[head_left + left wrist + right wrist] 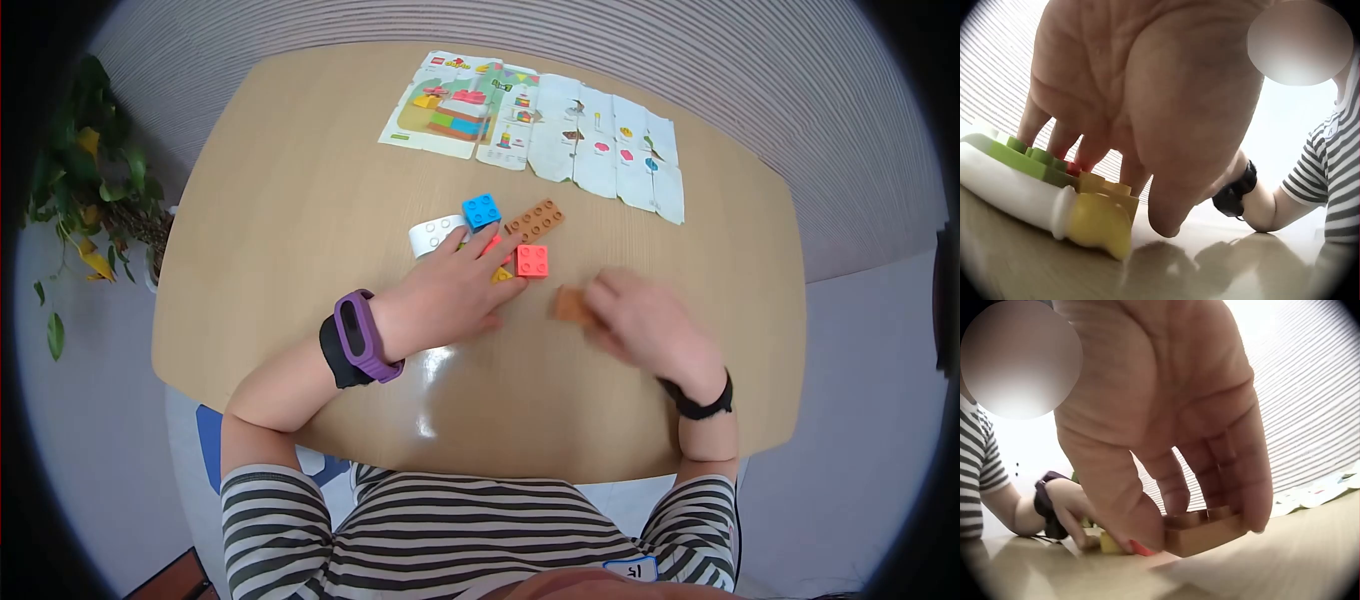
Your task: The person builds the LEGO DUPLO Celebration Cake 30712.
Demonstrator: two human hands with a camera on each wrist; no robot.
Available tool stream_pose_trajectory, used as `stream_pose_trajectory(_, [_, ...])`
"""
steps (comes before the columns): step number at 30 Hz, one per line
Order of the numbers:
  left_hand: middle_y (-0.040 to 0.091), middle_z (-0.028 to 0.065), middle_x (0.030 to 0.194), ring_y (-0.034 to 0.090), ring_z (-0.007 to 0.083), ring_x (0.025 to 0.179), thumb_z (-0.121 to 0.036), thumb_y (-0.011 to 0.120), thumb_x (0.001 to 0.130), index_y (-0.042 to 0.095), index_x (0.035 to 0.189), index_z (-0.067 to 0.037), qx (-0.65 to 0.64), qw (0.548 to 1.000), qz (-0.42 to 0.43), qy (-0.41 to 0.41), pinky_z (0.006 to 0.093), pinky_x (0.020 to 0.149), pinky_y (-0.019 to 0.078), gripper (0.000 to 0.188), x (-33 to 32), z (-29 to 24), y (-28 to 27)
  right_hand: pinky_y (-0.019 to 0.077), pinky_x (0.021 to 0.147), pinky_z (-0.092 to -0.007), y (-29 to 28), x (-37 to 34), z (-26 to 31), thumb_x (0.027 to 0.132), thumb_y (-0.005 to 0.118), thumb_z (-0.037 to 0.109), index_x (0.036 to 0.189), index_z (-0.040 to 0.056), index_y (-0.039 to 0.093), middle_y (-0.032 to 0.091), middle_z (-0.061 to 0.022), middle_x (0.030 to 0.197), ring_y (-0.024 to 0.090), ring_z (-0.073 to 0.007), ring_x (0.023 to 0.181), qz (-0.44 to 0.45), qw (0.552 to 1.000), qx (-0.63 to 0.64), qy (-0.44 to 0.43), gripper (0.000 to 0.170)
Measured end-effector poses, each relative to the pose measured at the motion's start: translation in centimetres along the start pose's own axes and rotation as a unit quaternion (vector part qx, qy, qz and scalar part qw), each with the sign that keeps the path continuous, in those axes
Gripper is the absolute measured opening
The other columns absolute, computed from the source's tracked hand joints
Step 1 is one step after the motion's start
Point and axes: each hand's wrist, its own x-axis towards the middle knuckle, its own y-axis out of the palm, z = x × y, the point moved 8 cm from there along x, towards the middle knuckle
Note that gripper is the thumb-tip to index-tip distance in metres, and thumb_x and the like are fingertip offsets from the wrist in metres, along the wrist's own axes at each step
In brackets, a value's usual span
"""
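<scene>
The left hand (450, 290) lies spread over a cluster of toy bricks, its fingertips resting on them. Around it are a white piece (434, 235), a blue brick (482, 209), a brown brick (537, 219), a red brick (532, 261) and a yellow one (502, 274). In the left wrist view a green brick (1029, 164) and a white piece with a yellow end (1100, 222) sit below the fingers. To the right, the right hand (650, 320) pinches an orange-brown brick (1204, 534) between thumb and fingers, at the tabletop.
A creased, printed instruction sheet (610, 150) lies flat at the far side of the wooden table (260, 200). Beyond the table's left edge stands a leafy plant (95, 180). The near table edge is close to the person's striped shirt (460, 520).
</scene>
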Motion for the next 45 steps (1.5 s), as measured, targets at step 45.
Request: stream_pose_trajectory(45, [0.053, 0.0146, 0.097, 0.058, 0.0305, 0.088, -0.015, 0.065, 0.082, 0.051, 0.099, 0.001, -0.205, 0.977, 0.008, -0.064, 0.0392, 0.075, 0.0491, 0.026, -1.9, 2.5, 0.6, 0.0487, 0.074, -0.0429, -0.2, 5.0, 3.6, 0.078, 0.070, 0.009, 0.108, 0.0069, 0.052, 0.058, -0.0142, 0.092, 0.058, -0.0356, 0.086, -0.110, 0.980, 0.131, -0.104, 0.035])
